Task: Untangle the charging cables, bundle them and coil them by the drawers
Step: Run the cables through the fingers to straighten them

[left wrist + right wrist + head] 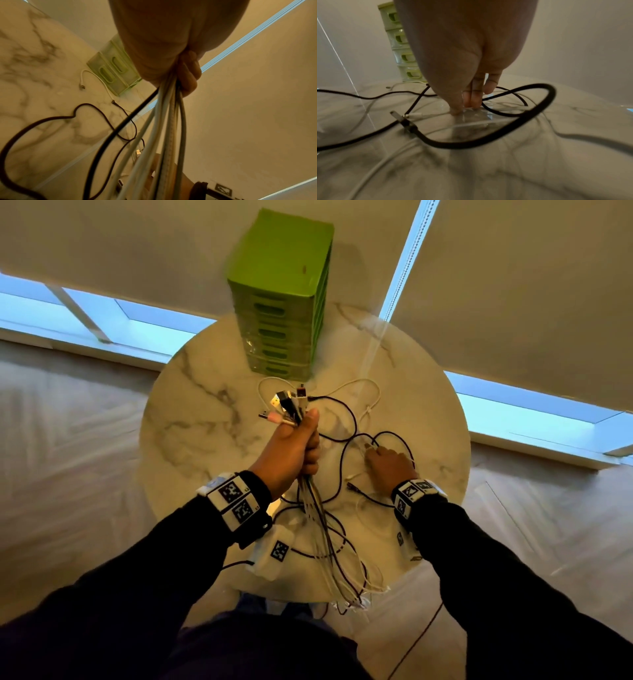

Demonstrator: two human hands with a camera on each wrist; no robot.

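My left hand (298, 446) is raised over the round marble table (191, 412) and grips a bundle of white and dark charging cables (315, 508) (168, 121) in its fist. Their plug ends (287, 405) fan out above the thumb. The strands trail down over the table's near edge. My right hand (387, 463) reaches down to the table on the right. Its thumb and fingertips (465, 106) meet on a thin white cable (426, 115) among loops of loose black cable (349, 419) (488, 143). The green drawers (284, 285) (402, 54) stand at the far side.
A loose white cable (370, 395) loops on the table right of the drawers' base. A black cable's metal plug (399, 117) lies just left of my right fingers. Pale blinds and window strips sit behind the table. Covered floor surrounds it.
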